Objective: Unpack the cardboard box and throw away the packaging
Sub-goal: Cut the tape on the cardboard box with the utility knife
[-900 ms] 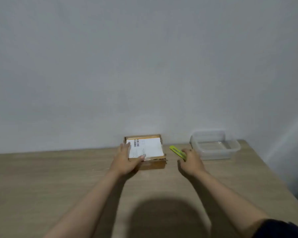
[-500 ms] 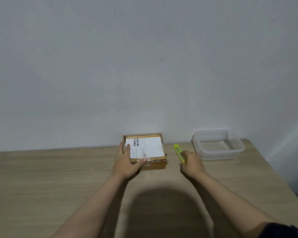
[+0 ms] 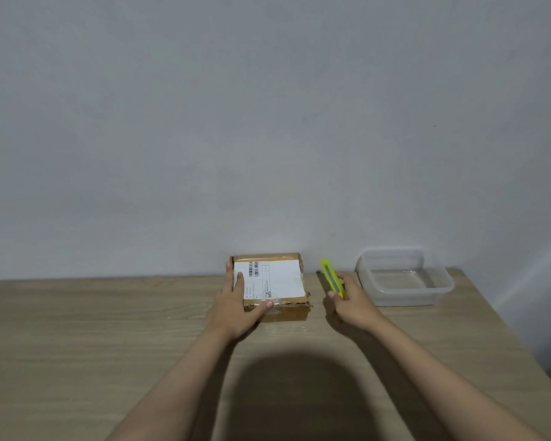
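A flat brown cardboard box (image 3: 279, 281) with a white shipping label on top lies on the wooden table near the wall. My left hand (image 3: 236, 308) grips its near left corner, fingers along the left edge and thumb on the front edge. To the right of the box, my right hand (image 3: 352, 302) holds a yellow-green utility knife (image 3: 331, 276) lifted off the table, its tip pointing up and away. The knife is apart from the box.
A clear plastic container (image 3: 404, 278) stands at the back right, close to my right hand. The wooden table (image 3: 77, 338) ends at the wall behind and at its right edge (image 3: 522, 338). My shadow falls on the near middle.
My right hand closed on the knife and lifted it from lying flat to pointing upward. My left hand shifted its grip further onto the box's near left corner.
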`<action>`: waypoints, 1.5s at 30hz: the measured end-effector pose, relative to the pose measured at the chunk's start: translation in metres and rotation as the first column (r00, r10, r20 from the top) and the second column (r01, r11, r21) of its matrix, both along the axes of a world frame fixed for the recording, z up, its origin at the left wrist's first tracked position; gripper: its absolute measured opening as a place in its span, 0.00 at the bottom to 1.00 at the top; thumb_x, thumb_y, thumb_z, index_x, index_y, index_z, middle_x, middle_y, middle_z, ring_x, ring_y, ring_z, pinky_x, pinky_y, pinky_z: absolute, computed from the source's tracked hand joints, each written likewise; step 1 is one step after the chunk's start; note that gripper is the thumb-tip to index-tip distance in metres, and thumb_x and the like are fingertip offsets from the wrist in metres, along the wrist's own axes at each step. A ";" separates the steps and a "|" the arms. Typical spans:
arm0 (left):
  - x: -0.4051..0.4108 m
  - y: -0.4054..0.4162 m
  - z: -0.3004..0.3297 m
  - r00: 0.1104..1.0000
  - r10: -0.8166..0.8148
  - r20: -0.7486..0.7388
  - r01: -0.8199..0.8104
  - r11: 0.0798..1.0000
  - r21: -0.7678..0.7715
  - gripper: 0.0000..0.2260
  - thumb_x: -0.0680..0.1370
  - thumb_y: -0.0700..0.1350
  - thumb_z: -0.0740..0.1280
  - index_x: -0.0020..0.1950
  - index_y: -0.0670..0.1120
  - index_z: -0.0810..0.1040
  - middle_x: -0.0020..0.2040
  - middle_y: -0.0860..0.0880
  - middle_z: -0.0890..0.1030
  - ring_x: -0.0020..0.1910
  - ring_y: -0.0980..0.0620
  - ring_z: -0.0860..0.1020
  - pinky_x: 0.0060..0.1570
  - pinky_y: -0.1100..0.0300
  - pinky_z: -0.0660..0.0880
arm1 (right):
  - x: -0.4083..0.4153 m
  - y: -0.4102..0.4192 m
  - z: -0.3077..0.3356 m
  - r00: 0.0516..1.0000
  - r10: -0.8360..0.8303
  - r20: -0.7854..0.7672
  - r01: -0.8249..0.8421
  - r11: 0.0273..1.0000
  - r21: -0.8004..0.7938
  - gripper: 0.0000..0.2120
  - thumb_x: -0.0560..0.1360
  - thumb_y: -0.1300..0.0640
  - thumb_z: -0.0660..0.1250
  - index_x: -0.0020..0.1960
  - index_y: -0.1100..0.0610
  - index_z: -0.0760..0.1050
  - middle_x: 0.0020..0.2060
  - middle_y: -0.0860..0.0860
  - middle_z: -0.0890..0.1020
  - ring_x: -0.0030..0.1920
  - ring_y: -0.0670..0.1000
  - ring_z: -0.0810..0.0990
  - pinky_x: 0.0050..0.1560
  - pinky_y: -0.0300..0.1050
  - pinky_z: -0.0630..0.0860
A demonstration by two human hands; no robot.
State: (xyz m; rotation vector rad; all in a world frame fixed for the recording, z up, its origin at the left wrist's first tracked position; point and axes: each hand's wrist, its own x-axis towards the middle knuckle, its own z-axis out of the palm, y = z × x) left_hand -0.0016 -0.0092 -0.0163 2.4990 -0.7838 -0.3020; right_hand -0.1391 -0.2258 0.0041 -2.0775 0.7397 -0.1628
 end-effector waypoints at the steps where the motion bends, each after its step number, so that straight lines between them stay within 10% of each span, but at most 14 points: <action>1: 0.000 0.000 0.000 1.000 0.002 0.005 -0.002 1.000 0.000 0.46 0.69 0.72 0.59 0.77 0.47 0.48 0.76 0.55 0.34 0.71 0.41 0.62 0.65 0.45 0.68 | 0.002 0.000 0.003 1.000 0.009 0.003 -0.009 0.999 0.030 0.19 0.77 0.61 0.58 0.66 0.51 0.63 0.47 0.55 0.79 0.42 0.55 0.79 0.43 0.52 0.77; 12: -0.001 0.001 -0.003 1.000 0.001 0.013 0.001 0.994 -0.108 0.44 0.70 0.68 0.63 0.77 0.49 0.49 0.77 0.55 0.37 0.74 0.45 0.58 0.67 0.49 0.65 | 0.009 0.007 0.013 0.996 0.087 -0.013 -0.087 0.996 -0.035 0.23 0.77 0.64 0.55 0.71 0.53 0.63 0.44 0.57 0.82 0.43 0.52 0.80 0.41 0.43 0.75; 20: -0.001 0.000 -0.002 1.000 0.020 -0.015 -0.022 0.990 -0.137 0.44 0.69 0.68 0.65 0.76 0.46 0.53 0.77 0.54 0.37 0.76 0.50 0.53 0.69 0.52 0.63 | 0.030 0.029 0.006 0.980 -0.158 0.118 0.124 0.960 0.252 0.11 0.77 0.66 0.58 0.56 0.60 0.76 0.45 0.54 0.80 0.44 0.52 0.78 0.42 0.41 0.72; 27: 0.000 -0.001 0.002 0.996 0.050 -0.069 -0.055 0.996 -0.071 0.47 0.68 0.69 0.65 0.76 0.46 0.52 0.77 0.45 0.38 0.77 0.48 0.48 0.70 0.50 0.60 | 0.038 0.034 0.018 0.978 -0.204 0.033 0.135 0.754 0.643 0.13 0.78 0.69 0.54 0.54 0.59 0.76 0.36 0.55 0.80 0.29 0.50 0.78 0.24 0.37 0.74; 45: -0.109 0.062 0.015 0.998 0.052 -0.031 -0.055 0.992 -0.111 0.46 0.67 0.69 0.65 0.76 0.47 0.54 0.78 0.46 0.40 0.76 0.49 0.54 0.66 0.55 0.65 | -0.070 0.082 0.018 0.979 -0.192 0.066 0.068 0.615 0.785 0.11 0.78 0.69 0.56 0.50 0.62 0.77 0.32 0.54 0.84 0.29 0.49 0.82 0.27 0.40 0.79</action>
